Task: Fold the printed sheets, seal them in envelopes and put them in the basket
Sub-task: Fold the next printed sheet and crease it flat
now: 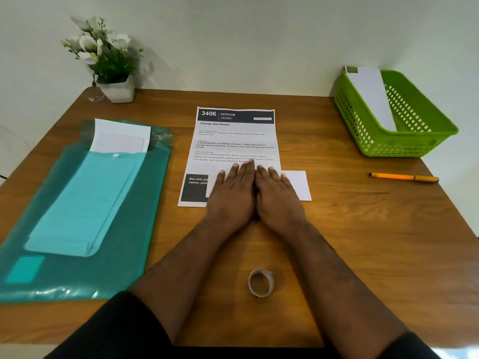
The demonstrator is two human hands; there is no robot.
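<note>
Tape roll (260, 282) nearest. Beyond it, your left hand (231, 194) and right hand (278, 195) press flat, grip apart, on printed sheet (234, 149) mid-bench. Light, limp, creases readily; pinch its near edge.

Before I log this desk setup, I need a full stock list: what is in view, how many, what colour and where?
printed sheet: one, white with black print, table centre, lower part folded up.
envelope: one, white, leaning in the basket.
basket: one, green, far right.
plastic folder: one, teal, left, holding light blue and white paper.
tape roll: one, clear, near edge, between the forearms.
pen: one, orange, right.
potted flowers: one, white in a white pot, far left corner.
table: one, brown wood.
left hand: flat on the folded part.
right hand: flat beside it.
</note>
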